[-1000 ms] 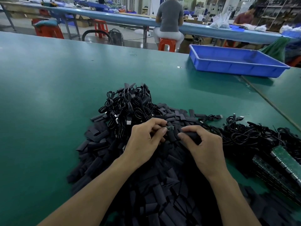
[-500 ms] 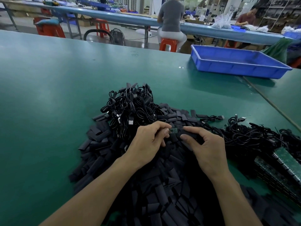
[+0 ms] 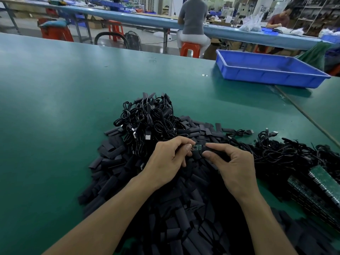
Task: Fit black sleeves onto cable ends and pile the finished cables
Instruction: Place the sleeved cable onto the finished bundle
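My left hand [image 3: 168, 159] pinches a small green circuit board [image 3: 196, 147] at a cable's end, over the middle of the table. My right hand [image 3: 233, 166] pinches a black sleeve [image 3: 213, 151] whose mouth meets the board's right end. Both hands hover above a wide heap of loose black sleeves [image 3: 165, 208]. Behind the hands lies a pile of coiled black cables [image 3: 147, 122] with sleeves on them. More tangled black cables [image 3: 287, 151] spread out to the right.
A blue plastic tray [image 3: 266, 78] stands at the back right of the green table [image 3: 55, 107]. Stacked green circuit board strips [image 3: 316, 190] lie at the right edge. Other people sit at a blue bench beyond the table.
The sleeve in my right hand has slid left up to the board's end. Both hands have stayed in nearly the same place.
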Demonstrator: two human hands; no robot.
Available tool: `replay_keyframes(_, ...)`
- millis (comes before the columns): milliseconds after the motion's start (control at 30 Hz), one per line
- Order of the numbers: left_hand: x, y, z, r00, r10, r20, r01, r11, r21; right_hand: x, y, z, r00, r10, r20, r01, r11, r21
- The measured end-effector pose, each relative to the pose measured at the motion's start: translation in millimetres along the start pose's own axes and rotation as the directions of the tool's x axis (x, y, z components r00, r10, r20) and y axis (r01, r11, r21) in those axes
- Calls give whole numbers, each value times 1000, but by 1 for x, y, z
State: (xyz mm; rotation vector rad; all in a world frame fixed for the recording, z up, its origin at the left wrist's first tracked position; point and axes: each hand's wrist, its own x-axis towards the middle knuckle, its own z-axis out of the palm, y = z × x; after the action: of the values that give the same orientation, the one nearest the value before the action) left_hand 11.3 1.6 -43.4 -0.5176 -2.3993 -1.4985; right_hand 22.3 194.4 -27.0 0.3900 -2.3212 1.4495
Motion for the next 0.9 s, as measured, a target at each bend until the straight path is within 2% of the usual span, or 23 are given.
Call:
replay_keyframes(233,0,-1,1,999,-21,24,22,1000,-13,-1,-2,2,1000,5,-1,-5,1000,21)
replay_keyframes(533,-3,0,-1,999,11,43,-11,1000,5,1,1,0,994,42,102,-50,996,79)
replay_keyframes(733,-3,7,-1,987,88,137,-113,976,188,0,-1,-2,978,10,206,-24,998,64)
replay_keyframes(900,-5,11,-2,989,128,74,-142,963,228,0,1,0,986,12,167,-20,999,44)
